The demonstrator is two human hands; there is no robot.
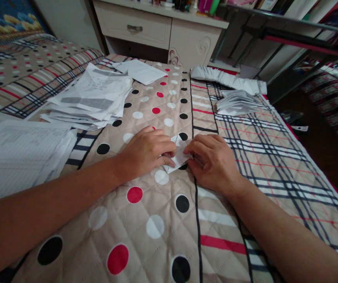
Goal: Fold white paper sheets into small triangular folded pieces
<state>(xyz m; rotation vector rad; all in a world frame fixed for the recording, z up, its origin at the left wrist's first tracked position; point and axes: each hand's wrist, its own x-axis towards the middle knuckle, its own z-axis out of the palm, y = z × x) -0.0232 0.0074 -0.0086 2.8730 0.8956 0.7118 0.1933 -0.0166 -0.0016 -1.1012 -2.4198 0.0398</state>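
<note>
A small folded piece of white paper [178, 156] lies on the patterned bedspread [154, 204] between my two hands. My left hand [149, 151] grips its left side, thumb and fingers closed on the edge. My right hand [213, 161] pinches its right end between thumb and curled fingers. A crease runs near the paper's left end. Part of the paper is hidden under the fingers of both hands.
A stack of loose printed sheets [89, 94] lies at the left, with another pile of lined paper [18, 153] nearer. Folded paper pieces [238, 102] and a long row of stacked folded paper [228, 79] lie at the right. A white cabinet [136, 29] stands behind.
</note>
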